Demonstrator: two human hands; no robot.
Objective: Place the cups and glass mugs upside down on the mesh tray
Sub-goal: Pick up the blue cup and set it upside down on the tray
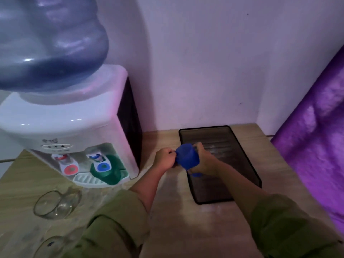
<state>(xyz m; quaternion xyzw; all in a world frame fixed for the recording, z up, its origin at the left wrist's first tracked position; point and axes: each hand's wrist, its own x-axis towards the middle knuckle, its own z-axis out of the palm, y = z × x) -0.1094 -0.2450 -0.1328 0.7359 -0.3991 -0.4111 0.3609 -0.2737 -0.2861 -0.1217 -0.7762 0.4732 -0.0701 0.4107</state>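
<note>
Both hands, left [164, 158] and right [204, 159], clamp a blue cup [187, 155] over the tray [247, 170] at its nine o'clock edge. Finish inverting, then lower it rim-flat onto mesh; mugs [55, 203] wait at eight o'clock.

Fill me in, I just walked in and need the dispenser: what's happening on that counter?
A person is holding a blue cup with both hands, the left hand on its left side and the right hand on its right, at the left edge of a black mesh tray. The cup looks tipped, not yet set down, and nothing else shows on the tray. Two glass mugs wait on the wooden counter in front of the water dispenser, one partly hidden by a sleeve.
</note>
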